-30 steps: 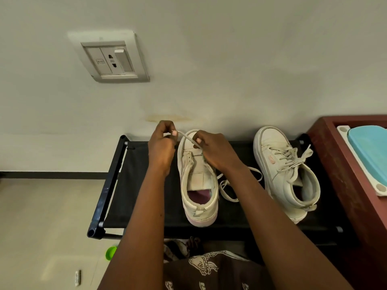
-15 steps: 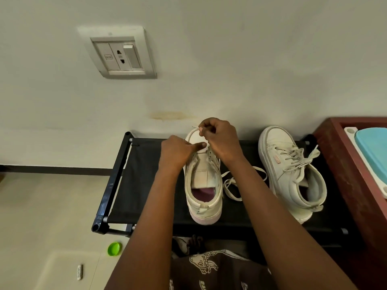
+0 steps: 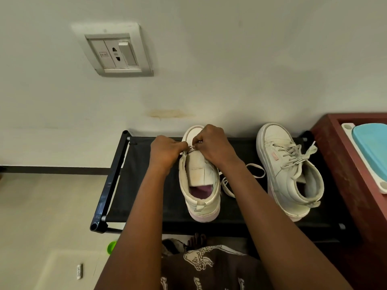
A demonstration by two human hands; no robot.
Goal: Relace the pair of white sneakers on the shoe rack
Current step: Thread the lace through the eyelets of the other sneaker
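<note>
A: Grips?
B: left grip (image 3: 165,151) and right grip (image 3: 215,147) pinch lace (image 3: 191,147) over unlaced sneaker (image 3: 201,174), on black shoe rack (image 3: 146,185).
A: Room?
B: Laced sneaker (image 3: 287,168) right of the grips; wall socket (image 3: 115,51) above-left.

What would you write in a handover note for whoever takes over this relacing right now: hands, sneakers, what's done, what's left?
Hands: left hand and right hand both pinch the lace at the toe end of the unlaced sneaker.
Things: both sneakers stand on the shoe rack; lace slack lies between them.
Done: the laced sneaker.
Left: thread this one up its eyelets and tie.
</note>
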